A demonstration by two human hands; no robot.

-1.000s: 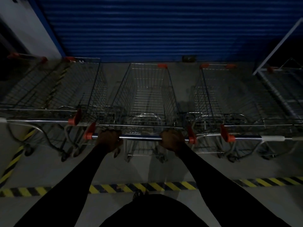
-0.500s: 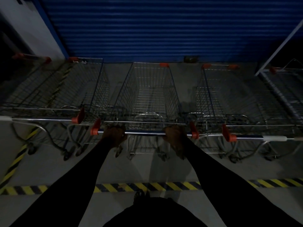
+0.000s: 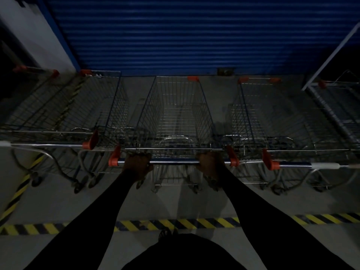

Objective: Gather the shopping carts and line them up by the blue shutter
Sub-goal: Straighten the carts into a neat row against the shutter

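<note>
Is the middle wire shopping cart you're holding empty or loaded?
Empty. Inside the middle silver wire shopping cart only bare mesh and floor show.

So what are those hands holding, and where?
The middle silver wire shopping cart, by its chrome handlebar: left hand near its left end, right hand near its right end.

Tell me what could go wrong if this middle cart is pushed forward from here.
The middle cart sits tight between the left cart and right cart; its red end caps could snag theirs. Its front looks close to the blue shutter; a hard push from the left hand and right hand might bang it.
</note>
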